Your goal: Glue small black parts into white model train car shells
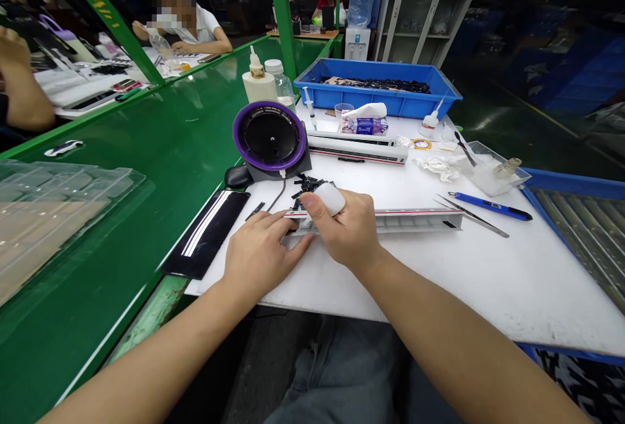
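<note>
A long white strip with a red line point(375, 222) lies across the white table point(488, 287), its left end under both hands. My right hand point(344, 232) grips that end, with a white rounded pad point(330, 199) on its fingers. My left hand point(258, 254) lies against the same end, fingers stretched over it. Just beyond them sits a loose pile of small black pieces point(307, 188). A black pad point(208, 234) lies left of my left hand. The strip's underside is hidden.
Behind my hands stand a purple-rimmed round device point(269, 137) and a second white strip point(356, 148). Tweezers point(471, 215) and a blue craft knife point(488, 206) lie to the right. A blue crate of black parts point(375, 103) stands at the back. A co-worker point(188, 23) sits beyond the green bench point(146, 144).
</note>
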`<control>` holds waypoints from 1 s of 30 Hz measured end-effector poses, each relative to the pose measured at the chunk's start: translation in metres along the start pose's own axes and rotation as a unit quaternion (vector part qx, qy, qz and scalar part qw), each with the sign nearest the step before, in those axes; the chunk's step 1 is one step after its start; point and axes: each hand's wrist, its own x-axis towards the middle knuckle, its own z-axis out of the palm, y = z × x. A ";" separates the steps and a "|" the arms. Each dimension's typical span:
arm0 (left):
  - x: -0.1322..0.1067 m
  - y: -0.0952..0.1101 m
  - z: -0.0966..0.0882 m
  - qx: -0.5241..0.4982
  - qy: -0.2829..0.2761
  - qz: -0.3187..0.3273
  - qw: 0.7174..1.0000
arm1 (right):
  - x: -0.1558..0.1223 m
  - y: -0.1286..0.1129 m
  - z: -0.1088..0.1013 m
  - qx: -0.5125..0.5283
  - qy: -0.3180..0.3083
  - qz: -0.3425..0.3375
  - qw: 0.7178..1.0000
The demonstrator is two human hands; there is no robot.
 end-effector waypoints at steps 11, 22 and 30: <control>0.000 -0.001 0.002 0.003 0.018 0.010 1.000 | 0.016 0.003 -0.024 0.245 0.091 0.188 0.947; -0.003 -0.003 0.002 0.001 0.034 0.011 0.999 | 0.054 0.029 -0.098 0.415 0.042 0.257 0.872; -0.003 -0.009 0.003 -0.005 0.053 0.039 0.998 | 0.072 0.070 -0.126 -0.043 -0.046 0.233 0.970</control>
